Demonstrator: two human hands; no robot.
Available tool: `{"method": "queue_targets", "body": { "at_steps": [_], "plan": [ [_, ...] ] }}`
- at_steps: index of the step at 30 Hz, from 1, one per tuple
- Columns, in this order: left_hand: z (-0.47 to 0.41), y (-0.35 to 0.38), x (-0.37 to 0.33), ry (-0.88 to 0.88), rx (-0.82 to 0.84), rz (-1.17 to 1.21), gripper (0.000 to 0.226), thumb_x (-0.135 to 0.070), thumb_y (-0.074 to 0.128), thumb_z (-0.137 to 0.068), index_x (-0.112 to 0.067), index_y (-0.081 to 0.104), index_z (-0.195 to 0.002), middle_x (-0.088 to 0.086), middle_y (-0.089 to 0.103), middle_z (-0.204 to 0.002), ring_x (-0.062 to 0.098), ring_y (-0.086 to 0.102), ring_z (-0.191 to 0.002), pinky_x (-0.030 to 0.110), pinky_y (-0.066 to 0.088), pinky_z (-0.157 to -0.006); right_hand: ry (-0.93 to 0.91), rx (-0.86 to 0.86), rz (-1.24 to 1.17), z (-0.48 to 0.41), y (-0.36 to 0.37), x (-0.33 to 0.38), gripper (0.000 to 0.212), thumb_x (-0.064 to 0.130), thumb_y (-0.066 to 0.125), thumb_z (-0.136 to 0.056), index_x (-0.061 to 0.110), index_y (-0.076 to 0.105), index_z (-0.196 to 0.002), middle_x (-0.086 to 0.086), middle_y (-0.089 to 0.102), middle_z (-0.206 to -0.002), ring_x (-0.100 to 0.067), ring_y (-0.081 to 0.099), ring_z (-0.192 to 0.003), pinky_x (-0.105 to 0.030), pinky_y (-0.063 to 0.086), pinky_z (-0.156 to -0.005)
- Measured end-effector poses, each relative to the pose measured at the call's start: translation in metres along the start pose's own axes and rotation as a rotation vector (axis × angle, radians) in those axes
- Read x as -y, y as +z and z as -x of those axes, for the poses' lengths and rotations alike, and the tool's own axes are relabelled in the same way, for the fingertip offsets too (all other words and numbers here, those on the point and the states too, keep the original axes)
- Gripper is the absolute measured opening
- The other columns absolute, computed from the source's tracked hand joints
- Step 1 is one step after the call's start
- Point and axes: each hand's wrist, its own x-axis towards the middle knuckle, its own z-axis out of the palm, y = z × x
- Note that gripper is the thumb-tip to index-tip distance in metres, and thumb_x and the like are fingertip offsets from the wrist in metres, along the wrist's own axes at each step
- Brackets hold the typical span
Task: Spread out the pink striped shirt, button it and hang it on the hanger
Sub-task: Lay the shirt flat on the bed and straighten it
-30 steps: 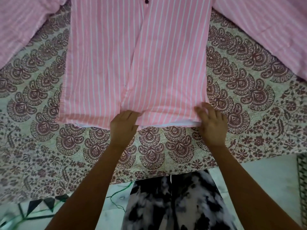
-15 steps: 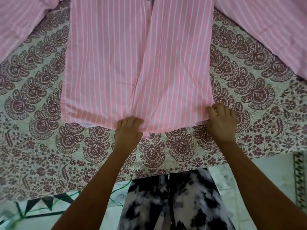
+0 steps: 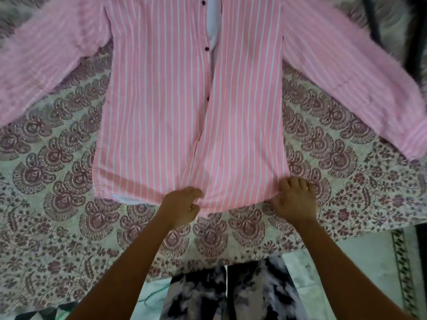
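- Your left hand (image 3: 182,205) sits at about 6 o'clock in the view, fingers curled and pinched on the bottom hem of the pink striped shirt (image 3: 161,107), right where the two front panels meet.
- Your right hand (image 3: 294,199) is just toward 3 o'clock from it, gripping the hem at the lower corner of the right-side panel; the fingertips fold into the cloth, so the exact pinch is hard to make out.
- Between the two hands the hem of that panel dips toward you in a shallow curve.
- The shirt lies front-up on the patterned bedspread (image 3: 57,181), body running toward 12 o'clock, its sleeves spread toward 10 and 2 o'clock.
- The placket is open: dark buttons (image 3: 206,49) show along the left-side panel edge, and a white strip of lining shows in the gap near 12 o'clock.
- The collar is cut off by the top edge, the left-side sleeve runs out of view at 9 o'clock, and both sleeves are blurred.
- A sliver of white shows under the hem at about 7 o'clock; you cannot tell what layer it is.
- A dark strap-like shape (image 3: 416,42) at 2 o'clock is too blurred to identify.
- At 6 o'clock your black-and-white patterned trousers (image 3: 231,294) stand against the bed edge, with pale floor (image 3: 360,262) toward 4 o'clock.
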Motion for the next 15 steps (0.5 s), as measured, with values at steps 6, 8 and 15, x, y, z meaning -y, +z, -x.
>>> {"method": "queue_targets", "body": {
  "at_steps": [6, 8, 15],
  "plan": [
    [-0.064, -0.074, -0.009, -0.036, -0.439, 0.244, 0.029, -0.029, 0.045, -0.082, -0.016, 0.067, -0.095, -0.003, 0.07, -0.09, 0.01, 0.058, -0.068, 0.019, 0.043, -0.068, 0.087, -0.198, -0.219, -0.038, -0.035, 0.016, 0.044, 0.04, 0.03, -0.08, 0.01, 0.062, -0.076, -0.006, 0.062, -0.071, -0.025, 0.058, -0.073, -0.036, 0.044, -0.072],
    [-0.097, -0.1, -0.011, -0.059, -0.546, 0.371, 0.021, -0.021, 0.048, -0.083, -0.014, 0.065, -0.092, -0.004, 0.068, -0.084, 0.014, 0.061, -0.069, 0.023, 0.046, -0.068, 0.078, -0.3, -0.243, -0.069, -0.048, 0.025, 0.039, 0.033, 0.032, -0.081, 0.009, 0.062, -0.075, -0.006, 0.061, -0.068, -0.025, 0.057, -0.066, -0.033, 0.044, -0.066],
    [-0.191, -0.169, -0.032, -0.163, -0.611, 0.89, 0.028, 0.007, 0.042, -0.087, -0.011, 0.063, -0.086, 0.005, 0.064, -0.083, 0.012, 0.06, -0.072, 0.018, 0.047, -0.067, 0.028, -0.562, -0.392, -0.182, -0.102, 0.052, 0.03, 0.026, 0.035, -0.078, 0.013, 0.062, -0.077, -0.003, 0.064, -0.071, -0.026, 0.057, -0.065, -0.03, 0.04, -0.064]
  ]
}}
